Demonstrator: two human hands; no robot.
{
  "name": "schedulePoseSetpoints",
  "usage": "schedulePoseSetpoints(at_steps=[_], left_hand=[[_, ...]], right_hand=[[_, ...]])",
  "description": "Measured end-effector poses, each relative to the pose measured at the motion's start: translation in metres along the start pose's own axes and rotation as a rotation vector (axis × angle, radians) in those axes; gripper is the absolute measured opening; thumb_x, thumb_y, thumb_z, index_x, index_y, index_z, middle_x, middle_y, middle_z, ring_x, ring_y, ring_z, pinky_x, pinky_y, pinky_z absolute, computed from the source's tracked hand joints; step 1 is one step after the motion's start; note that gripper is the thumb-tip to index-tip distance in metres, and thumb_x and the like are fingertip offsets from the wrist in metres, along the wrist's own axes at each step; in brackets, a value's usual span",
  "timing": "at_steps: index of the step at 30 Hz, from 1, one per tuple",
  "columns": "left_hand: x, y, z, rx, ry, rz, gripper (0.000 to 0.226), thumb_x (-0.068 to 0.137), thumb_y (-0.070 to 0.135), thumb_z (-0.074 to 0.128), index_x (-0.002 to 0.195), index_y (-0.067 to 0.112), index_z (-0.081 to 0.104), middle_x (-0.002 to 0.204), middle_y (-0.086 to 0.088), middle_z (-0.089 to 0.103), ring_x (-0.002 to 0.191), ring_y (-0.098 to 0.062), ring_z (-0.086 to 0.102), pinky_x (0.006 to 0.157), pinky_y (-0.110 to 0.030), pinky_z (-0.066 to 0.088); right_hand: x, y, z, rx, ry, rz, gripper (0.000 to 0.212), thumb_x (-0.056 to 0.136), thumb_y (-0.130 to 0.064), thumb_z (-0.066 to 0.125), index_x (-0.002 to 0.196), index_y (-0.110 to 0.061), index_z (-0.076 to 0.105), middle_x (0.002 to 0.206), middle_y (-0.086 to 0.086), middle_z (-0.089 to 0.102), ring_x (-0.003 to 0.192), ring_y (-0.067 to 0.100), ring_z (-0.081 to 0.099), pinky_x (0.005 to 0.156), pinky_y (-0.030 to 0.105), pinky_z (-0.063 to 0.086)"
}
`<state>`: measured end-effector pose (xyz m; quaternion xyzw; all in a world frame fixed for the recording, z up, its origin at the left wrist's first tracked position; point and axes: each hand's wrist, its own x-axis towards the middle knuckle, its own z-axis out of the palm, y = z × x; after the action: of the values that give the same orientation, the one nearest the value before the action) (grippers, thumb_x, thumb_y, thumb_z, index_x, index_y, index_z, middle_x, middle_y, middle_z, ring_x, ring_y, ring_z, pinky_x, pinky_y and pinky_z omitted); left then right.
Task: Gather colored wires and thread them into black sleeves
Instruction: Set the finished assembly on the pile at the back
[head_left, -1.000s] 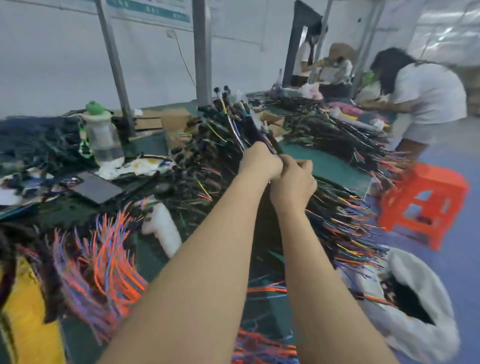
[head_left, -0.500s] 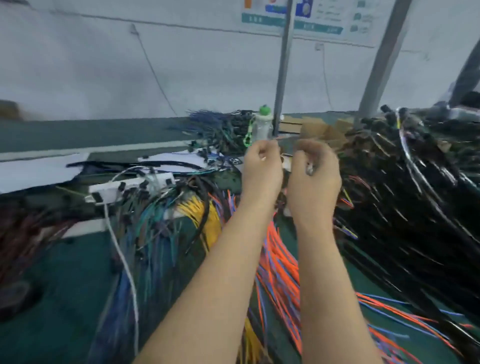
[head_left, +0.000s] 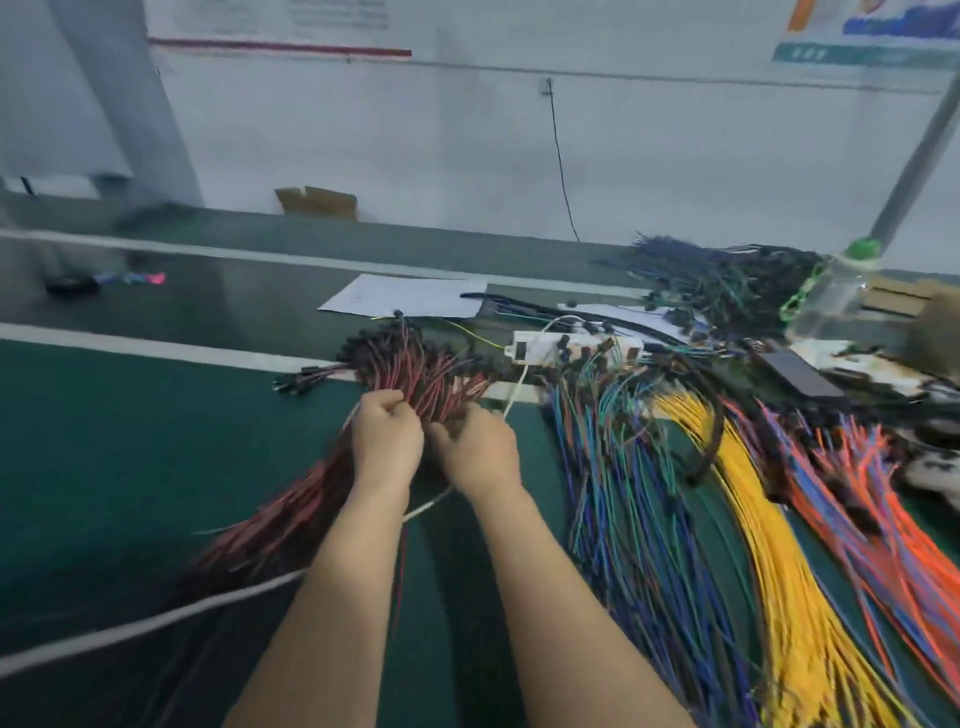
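Near the middle of the green tabletop lies a fanned bundle of red wires. The left hand grips a clump of it with curled fingers. The right hand, just beside, pinches the same strands. This looks like the gathering step. Next, a bunch must be drawn free untangled and its ends evened for a sleeve. Blue wires and yellow wires lie to the right.

Left hand and right hand had their fingertips buried in the red-and-black wires, so the grip couldn't be read. The yellow wires ran off the bottom edge and the orange wires off the right. The water bottle was smeared, and the text on the poster was too blurred to read.
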<state>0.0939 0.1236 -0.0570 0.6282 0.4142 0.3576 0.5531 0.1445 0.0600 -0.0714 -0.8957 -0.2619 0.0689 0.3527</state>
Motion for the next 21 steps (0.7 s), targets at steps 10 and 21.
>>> schedulePoseSetpoints(at_steps=[10, 21], left_hand=[[0.017, -0.008, 0.014, -0.026, -0.239, -0.105, 0.033, 0.092, 0.007, 0.043, 0.062, 0.022, 0.04, 0.077, -0.009, 0.042, 0.067, -0.016, 0.035, 0.054, -0.028, 0.024], [-0.002, 0.078, 0.056, -0.243, -0.539, 0.081, 0.036, 0.101, 0.03, 0.034, 0.082, 0.022, 0.064, 0.094, -0.005, 0.07, 0.092, -0.025, 0.066, 0.075, -0.039, 0.054]], right_hand=[[0.051, 0.014, -0.002, -0.142, -0.053, 0.22, 0.029, 0.093, -0.024, 0.055, 0.113, -0.004, 0.061, 0.118, 0.017, 0.063, 0.108, 0.032, 0.06, 0.082, 0.033, 0.048], [0.012, -0.011, -0.113, 0.257, 0.174, -0.317, 0.029, 0.099, -0.023, 0.049, 0.089, -0.006, 0.069, 0.075, 0.002, 0.068, 0.064, 0.008, 0.06, 0.063, 0.017, 0.046]])
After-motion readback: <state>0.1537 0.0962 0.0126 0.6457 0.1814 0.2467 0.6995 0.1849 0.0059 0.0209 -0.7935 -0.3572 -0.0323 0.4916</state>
